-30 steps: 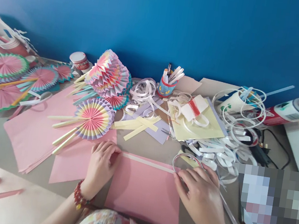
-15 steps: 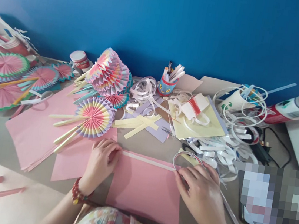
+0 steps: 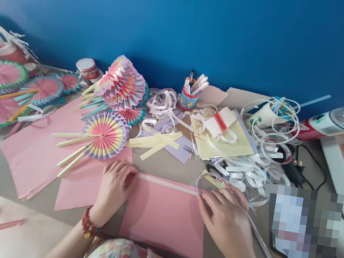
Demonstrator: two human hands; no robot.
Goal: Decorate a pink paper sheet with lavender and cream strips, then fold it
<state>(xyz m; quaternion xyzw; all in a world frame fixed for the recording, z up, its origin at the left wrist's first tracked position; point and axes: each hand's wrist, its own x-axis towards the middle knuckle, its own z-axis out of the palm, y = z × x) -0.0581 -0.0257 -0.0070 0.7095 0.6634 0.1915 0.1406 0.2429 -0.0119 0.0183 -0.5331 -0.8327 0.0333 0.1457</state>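
A pink paper sheet (image 3: 164,222) lies on the table in front of me. A white strip of double-sided tape (image 3: 167,183) runs straight along its far edge. My left hand (image 3: 116,185), wearing a red beaded bracelet, has its fingers curled and closed at the strip's left end. In my right hand (image 3: 225,214) is the tape roll (image 3: 213,176), its ring standing out above the fingers. The right fingertips are closed where the strip meets the sheet's right corner. Pleated paper fans (image 3: 105,135) with pale yellow sticks lie beyond my left hand.
More pink sheets (image 3: 36,147) lie at left. White curled strips (image 3: 243,168), scissors (image 3: 213,167) and yellow paper (image 3: 221,145) sit ahead. A pen cup (image 3: 189,99) stands by the blue wall. At right are a bottle (image 3: 328,120), a clear narrow bar (image 3: 266,246) and a blurred-out object.
The whole view has shifted slightly left, as the camera turned a little right. Both hands keep their places at the ends of the tape strip.
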